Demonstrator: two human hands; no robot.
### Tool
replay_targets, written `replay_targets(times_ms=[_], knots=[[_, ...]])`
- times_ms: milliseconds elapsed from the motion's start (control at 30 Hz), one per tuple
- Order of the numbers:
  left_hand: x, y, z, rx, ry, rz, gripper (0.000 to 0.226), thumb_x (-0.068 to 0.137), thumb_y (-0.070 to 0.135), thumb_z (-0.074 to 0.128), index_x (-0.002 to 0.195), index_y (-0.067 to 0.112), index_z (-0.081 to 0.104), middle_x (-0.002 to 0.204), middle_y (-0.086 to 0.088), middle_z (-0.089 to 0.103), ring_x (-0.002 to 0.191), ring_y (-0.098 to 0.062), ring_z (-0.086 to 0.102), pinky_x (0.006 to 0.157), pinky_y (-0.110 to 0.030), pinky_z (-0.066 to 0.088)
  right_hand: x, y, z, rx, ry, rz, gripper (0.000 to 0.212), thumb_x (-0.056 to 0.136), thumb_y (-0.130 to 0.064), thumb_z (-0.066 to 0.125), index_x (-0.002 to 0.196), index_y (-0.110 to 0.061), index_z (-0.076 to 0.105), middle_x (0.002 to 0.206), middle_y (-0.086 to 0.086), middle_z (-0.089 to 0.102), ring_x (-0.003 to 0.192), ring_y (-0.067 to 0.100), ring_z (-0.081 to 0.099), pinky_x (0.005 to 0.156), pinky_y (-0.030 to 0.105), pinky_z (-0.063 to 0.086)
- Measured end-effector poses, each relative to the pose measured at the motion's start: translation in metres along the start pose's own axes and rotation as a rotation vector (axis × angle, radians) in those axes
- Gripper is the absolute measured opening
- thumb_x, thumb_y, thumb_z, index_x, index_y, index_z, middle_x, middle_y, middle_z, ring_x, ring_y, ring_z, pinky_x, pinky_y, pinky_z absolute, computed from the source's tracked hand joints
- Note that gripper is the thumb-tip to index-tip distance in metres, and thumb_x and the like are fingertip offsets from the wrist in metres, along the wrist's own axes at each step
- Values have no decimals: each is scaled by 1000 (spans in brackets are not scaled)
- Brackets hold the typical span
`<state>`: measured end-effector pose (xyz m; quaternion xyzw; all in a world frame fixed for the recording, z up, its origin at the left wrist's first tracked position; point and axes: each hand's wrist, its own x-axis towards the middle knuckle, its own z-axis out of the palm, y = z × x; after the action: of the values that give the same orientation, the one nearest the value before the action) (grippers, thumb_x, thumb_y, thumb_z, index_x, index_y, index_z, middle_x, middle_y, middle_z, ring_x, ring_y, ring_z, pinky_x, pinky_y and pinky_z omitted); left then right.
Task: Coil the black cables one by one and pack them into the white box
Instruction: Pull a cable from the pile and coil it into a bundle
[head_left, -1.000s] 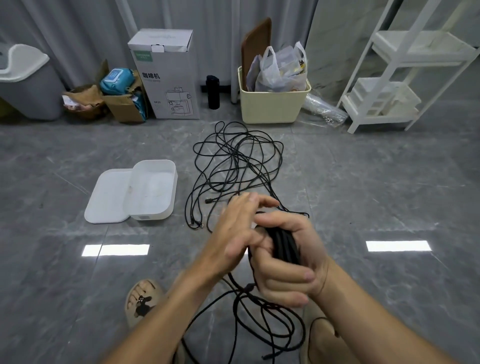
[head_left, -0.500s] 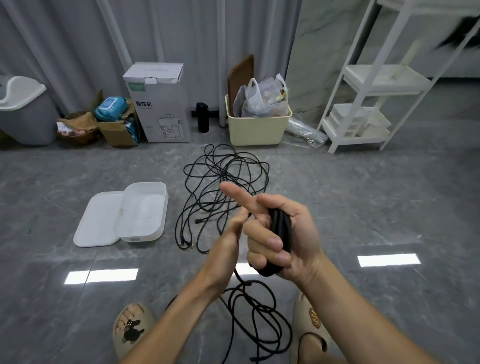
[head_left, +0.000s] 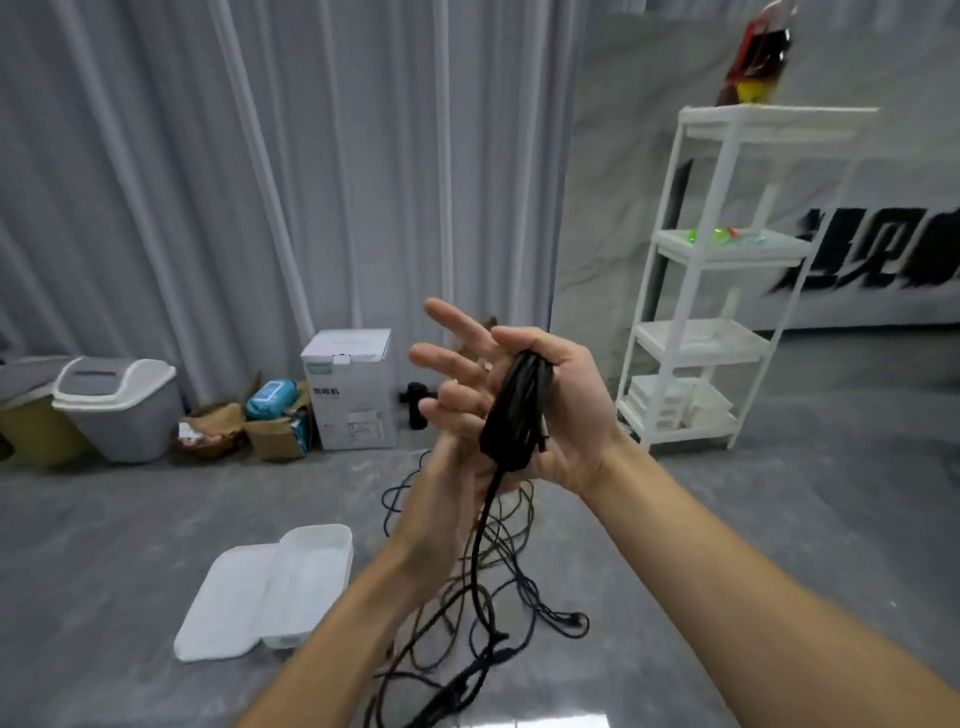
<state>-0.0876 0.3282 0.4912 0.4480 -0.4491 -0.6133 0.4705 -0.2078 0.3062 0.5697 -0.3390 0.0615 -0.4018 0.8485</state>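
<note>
Right hand (head_left: 561, 410) raised, thumb pinning cable coil (head_left: 514, 410), left hand (head_left: 447, 467) behind, fingers unclear

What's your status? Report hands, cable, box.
Right hand grips coiled black cable, fingers spread. Left hand at the trailing strand, grip unclear. White box open on floor. Loose cables tangled below.

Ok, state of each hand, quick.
Left hand: cannot tell, mostly hidden behind the right hand.
Right hand: fingers straight, thumb pinning the coiled black cable against the palm.
</note>
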Motion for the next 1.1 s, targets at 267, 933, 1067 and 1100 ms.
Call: replay_targets(times_ms=[267, 933, 1067, 1100], knots=[[-48, 73, 19, 16, -162, 62, 60, 105, 27, 14, 116, 1, 67, 106, -19, 74, 90, -31, 70, 82, -36, 54, -5, -36, 69, -195, 142, -192, 43, 102, -19, 38, 143, -13, 51, 125, 27, 66, 101, 47, 69, 87, 58, 58], [-122, 165, 38, 622, -137, 208, 29, 67, 34, 61, 74, 8, 71, 51, 7, 33, 47, -10, 29, 47, -23, 28, -84, -68, 114, -1555, 431, 37, 50, 103, -31, 36, 90, -2, 75, 76, 4, 74, 88, 6, 69, 88, 20, 45], [-125, 188, 37, 771, -181, 332, 20, 85, 32, 72, 79, 12, 74, 46, 17, 48, 43, 2, 45, 50, -15, 33, -96, -66, 118, -1433, 318, 282, 63, 106, -45, 29, 92, -6, 77, 48, 9, 52, 50, 27, 55, 73, 35, 56], [-125, 191, 36, 784, -202, 355, 18, 90, 28, 70, 82, 13, 74, 46, 17, 52, 45, 5, 49, 51, -11, 35, -96, -65, 117, -1338, 268, 337, 72, 105, -53, 25, 102, 0, 73, 47, 9, 46, 44, 23, 48, 67, 37, 55]])
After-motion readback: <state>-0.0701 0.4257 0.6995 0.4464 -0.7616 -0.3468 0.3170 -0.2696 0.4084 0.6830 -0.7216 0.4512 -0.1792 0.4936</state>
